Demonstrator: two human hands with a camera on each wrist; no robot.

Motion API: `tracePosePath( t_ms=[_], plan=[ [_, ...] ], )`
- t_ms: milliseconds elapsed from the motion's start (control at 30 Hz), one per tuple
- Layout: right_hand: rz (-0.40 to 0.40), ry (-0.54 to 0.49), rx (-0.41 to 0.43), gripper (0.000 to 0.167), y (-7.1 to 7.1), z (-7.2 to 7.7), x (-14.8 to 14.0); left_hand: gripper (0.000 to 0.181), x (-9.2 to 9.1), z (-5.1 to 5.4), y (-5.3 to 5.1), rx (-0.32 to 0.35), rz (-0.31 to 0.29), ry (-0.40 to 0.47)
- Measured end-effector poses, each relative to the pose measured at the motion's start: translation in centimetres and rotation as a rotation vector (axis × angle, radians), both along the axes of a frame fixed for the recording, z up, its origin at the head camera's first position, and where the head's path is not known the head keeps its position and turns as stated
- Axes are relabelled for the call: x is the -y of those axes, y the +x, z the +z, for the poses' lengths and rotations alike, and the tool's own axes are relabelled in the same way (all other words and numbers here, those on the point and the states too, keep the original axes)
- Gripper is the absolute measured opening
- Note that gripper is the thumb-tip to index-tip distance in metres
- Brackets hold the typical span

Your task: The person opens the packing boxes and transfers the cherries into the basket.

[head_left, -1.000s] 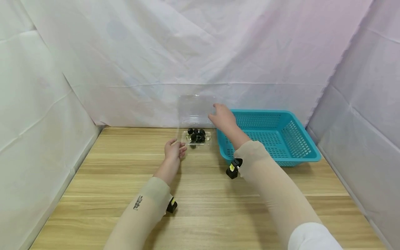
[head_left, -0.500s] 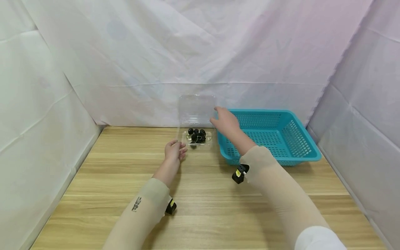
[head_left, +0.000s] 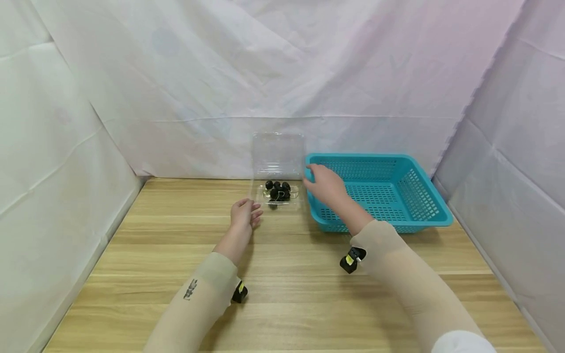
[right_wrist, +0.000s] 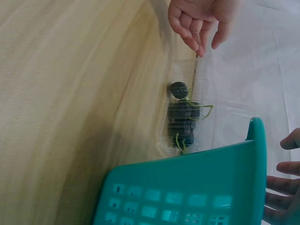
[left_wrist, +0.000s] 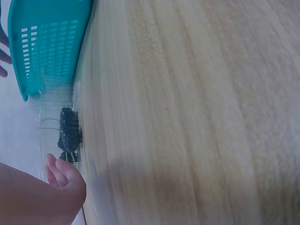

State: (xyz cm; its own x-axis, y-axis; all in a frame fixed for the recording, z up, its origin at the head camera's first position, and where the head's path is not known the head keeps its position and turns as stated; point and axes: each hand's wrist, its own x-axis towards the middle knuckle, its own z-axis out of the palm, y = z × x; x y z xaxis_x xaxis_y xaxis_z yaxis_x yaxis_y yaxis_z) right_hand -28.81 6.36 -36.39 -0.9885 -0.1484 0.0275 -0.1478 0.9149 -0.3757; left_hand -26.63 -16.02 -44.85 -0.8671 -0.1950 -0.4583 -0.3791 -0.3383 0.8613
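Dark round grapes (head_left: 280, 192) on green stems (right_wrist: 208, 108) lie in a clear plastic clamshell box (head_left: 279, 152) at the back of the table. Its lid stands raised toward the cloth wall. Beside the box's front left corner is my left hand (head_left: 242, 214), fingers relaxed and holding nothing; whether it touches the box I cannot tell. My right hand (head_left: 327, 184) hovers over the left rim of a turquoise plastic basket (head_left: 362, 156), to the right of the box. In the right wrist view its fingers (right_wrist: 283, 184) are spread, with nothing between them.
Slatted holes run through the basket's walls and floor. White cloth (head_left: 212, 88) hangs behind and on both sides of the wooden table (head_left: 282, 304). The box stands close against the basket's left side.
My right hand has drawn back from beside the raised lid, moving right and toward me over the basket's rim. The left hand has barely shifted; box and grapes stay in place.
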Motion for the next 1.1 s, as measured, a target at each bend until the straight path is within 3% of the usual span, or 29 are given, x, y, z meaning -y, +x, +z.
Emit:
tracePosePath(
  t_ms=[500, 733, 1100],
  plan=[
    [0.079, 0.014, -0.04, 0.049, 3.5, -1.8, -2.3, 0.047, 0.8, 0.1, 0.0, 0.019, -0.007, -0.017],
    [0.107, 0.009, -0.111, 0.045, 5.1, -3.1, -4.8, 0.047, 0.9, 0.0, 0.1, 0.016, -0.017, -0.01],
    [0.175, -0.001, -0.167, 0.035, 6.4, -4.7, -5.4, 0.045, 0.9, -0.2, -0.3, 0.001, -0.007, 0.008]
  ],
)
